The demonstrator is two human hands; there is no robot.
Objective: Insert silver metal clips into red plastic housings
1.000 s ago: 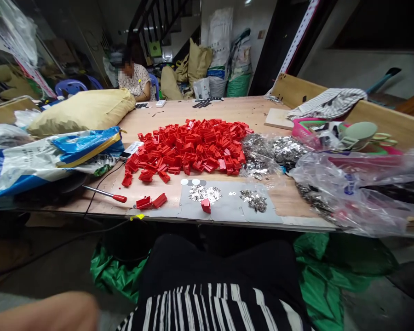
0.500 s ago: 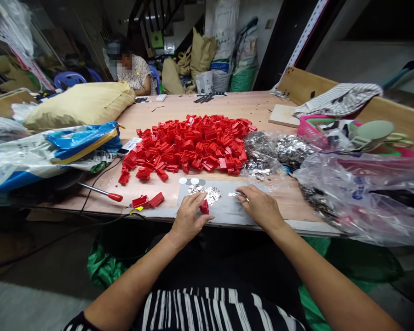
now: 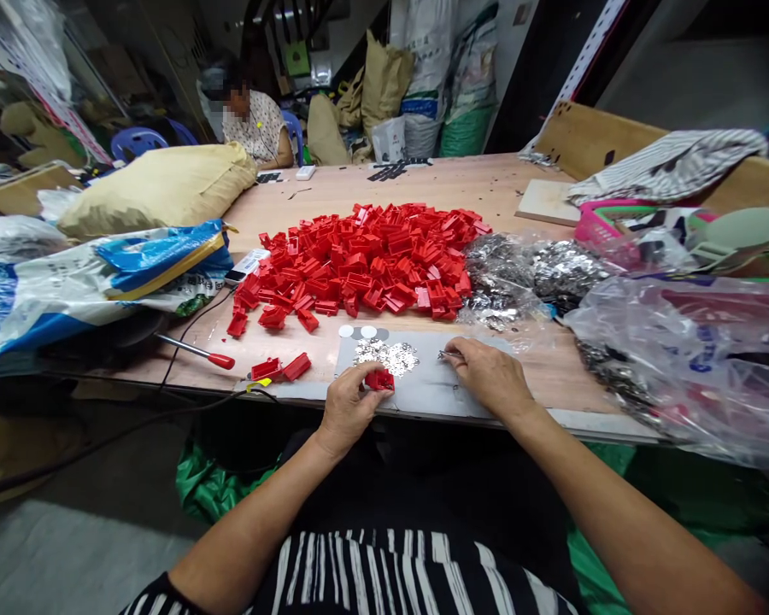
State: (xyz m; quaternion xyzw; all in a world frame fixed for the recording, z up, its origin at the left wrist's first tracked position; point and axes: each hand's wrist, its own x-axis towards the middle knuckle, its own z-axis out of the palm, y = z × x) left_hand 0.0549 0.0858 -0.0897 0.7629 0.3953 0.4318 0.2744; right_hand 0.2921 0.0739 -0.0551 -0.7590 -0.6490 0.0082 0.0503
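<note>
The left hand (image 3: 347, 408) pinches a red plastic clip (image 3: 380, 379) between closed fingertips. The right hand (image 3: 490, 379) nips a small metal piece (image 3: 449, 354), with loose metal contacts (image 3: 388, 354) just beyond the left fingers.

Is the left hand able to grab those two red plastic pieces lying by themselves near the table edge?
Probably yes. The two loose red plastic pieces lie just left of the left hand, with bare wooden table between. But that hand already pinches a small red plastic piece.

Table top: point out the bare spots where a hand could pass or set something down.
Bare wood lies beyond the red pile, toward the far edge of the table, and in front of it, between the screwdriver and the grey mat. The plastic bags and sacks crowd both sides.
</note>
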